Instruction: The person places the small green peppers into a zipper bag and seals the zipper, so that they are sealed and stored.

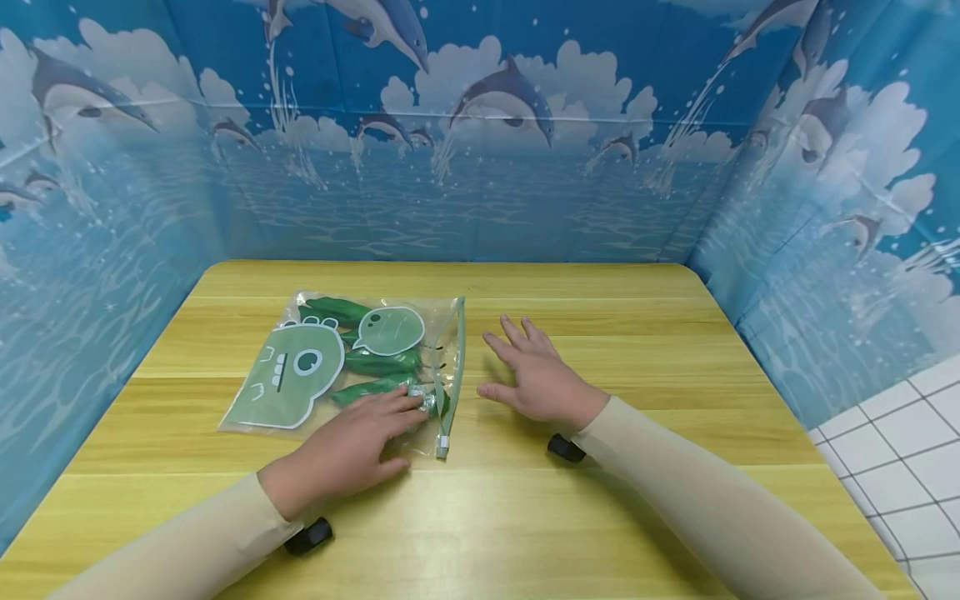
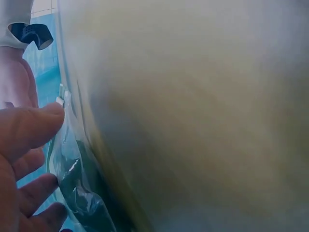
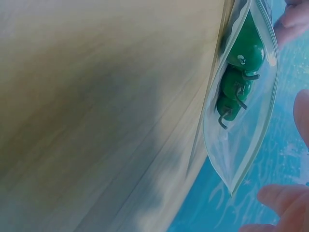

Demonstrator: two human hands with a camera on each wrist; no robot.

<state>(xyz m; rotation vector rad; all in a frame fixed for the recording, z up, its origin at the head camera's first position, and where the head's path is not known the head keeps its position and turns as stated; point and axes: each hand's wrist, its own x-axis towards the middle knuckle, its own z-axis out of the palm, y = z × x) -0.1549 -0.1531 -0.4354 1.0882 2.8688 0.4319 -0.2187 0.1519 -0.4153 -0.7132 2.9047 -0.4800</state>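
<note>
A clear zip bag [image 1: 459, 358] with green cartoon prints lies flat on the table, its zip edge facing right. Inside it are several green peppers [image 1: 382, 362], their stems toward the mouth. In the right wrist view the bag's mouth [image 3: 263, 130] gapes apart around the peppers [image 3: 235, 82]. My left hand [image 1: 348, 450] rests on the bag's lower right part, fingertips on the plastic over a pepper and thumb off to the near side. Just right of the zip edge, my right hand [image 1: 536, 379] hovers with fingers spread, holding nothing.
A white slider [image 1: 444, 442] sits at the near end of the zip. The wooden table [image 1: 600, 517] has a dolphin-print curtain [image 1: 480, 200] along its back and sides. White tiles [image 1: 922, 433] show at the right.
</note>
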